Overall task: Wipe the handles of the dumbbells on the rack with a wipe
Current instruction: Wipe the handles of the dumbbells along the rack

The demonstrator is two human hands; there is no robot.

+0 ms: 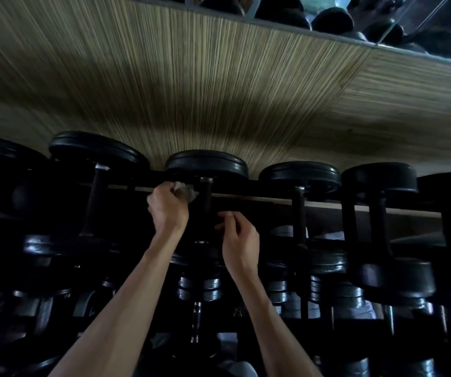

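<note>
Black dumbbells lie in a row on the top tier of a rack, ends toward me. My left hand holds a crumpled white wipe just left of the dark handle of the middle dumbbell, near its far head. My right hand hovers to the right of that handle, fingers loosely curled and holding nothing. The lower part of the handle is lost in shadow between my hands.
Neighbouring dumbbells sit close on both sides, with more on lower tiers. A wood-grain wall panel rises behind the rack, topped by a mirror. The scene is dim.
</note>
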